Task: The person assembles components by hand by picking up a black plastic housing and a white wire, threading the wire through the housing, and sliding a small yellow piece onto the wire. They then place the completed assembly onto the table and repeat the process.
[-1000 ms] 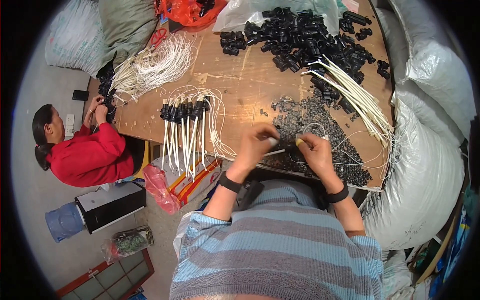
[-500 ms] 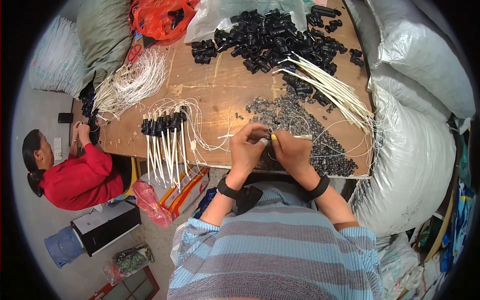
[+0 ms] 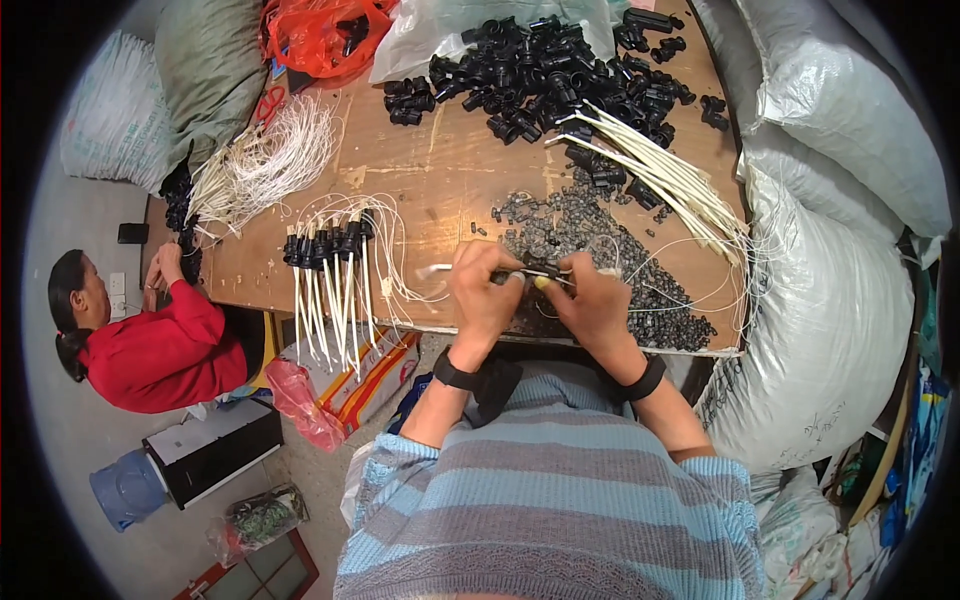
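My left hand [image 3: 486, 298] and my right hand [image 3: 592, 308] meet at the table's near edge, fingertips pinched close together. Both grip a thin white wire [image 3: 434, 269], whose pale end sticks out left of my left hand. Something small and dark sits between the fingertips; its shape is mostly hidden by the fingers. Under and right of my hands spreads a heap of small dark clips [image 3: 650, 295]. To the left lies a row of black sockets [image 3: 330, 245] with white sleeved wires hanging over the table edge.
A pile of black plastic fittings [image 3: 540, 75] covers the far side, with white sleeved wires [image 3: 660, 185] nearby. Bundled white wires [image 3: 275, 150] and red scissors [image 3: 269, 105] lie far left. White sacks [image 3: 810, 320] crowd the right. A person in red [image 3: 160, 340] works at left.
My fingers have shifted their pinch, and my right hand has turned slightly. The wire's left end has moved a little left and up.
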`<state>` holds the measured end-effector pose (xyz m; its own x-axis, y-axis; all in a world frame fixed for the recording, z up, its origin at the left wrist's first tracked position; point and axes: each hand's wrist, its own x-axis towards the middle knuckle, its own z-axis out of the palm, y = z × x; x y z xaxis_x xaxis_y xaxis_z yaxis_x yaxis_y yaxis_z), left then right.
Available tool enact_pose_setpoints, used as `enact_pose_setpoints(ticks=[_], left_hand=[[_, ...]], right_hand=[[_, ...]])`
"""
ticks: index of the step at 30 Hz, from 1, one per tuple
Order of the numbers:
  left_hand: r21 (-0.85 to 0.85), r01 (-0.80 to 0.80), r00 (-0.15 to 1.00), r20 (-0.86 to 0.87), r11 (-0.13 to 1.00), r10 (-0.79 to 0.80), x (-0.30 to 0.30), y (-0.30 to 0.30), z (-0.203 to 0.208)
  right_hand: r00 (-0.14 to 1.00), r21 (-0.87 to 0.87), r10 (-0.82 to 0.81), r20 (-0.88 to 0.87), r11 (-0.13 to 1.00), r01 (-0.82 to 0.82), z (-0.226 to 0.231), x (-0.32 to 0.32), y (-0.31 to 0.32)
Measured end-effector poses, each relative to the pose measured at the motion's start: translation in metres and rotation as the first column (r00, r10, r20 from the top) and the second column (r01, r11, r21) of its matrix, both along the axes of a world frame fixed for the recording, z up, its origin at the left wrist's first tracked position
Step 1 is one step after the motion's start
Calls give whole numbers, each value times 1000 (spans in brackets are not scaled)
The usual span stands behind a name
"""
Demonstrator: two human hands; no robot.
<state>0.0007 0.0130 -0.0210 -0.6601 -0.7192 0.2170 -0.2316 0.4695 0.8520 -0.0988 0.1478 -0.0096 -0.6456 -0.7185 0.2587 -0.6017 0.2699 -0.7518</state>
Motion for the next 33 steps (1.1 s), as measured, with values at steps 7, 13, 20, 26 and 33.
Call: enact_pose_setpoints(ticks=[7,13,20,26,33], left_hand=[[-272,386,922,88,881,-377,0,-13,29],[70,408,857,313,910,-408,4,-12,29],[-161,425,879,309,891,-364,5,-3,23],[-332,486,860,345,809,-375,14,1,33],[-404,244,968,152,881,-199,36,-26,36]], right_hand=[[547,-162,232,804,972,-173,-1,-25,13],[916,197,326,-235,938,-284,16,-21,21],[932,264,362,25,897,-355,21,-34,1],[790,315,357,498,775,-549,35,-44,-18],[912,33,402,88,913,-406,47,-13,-27]])
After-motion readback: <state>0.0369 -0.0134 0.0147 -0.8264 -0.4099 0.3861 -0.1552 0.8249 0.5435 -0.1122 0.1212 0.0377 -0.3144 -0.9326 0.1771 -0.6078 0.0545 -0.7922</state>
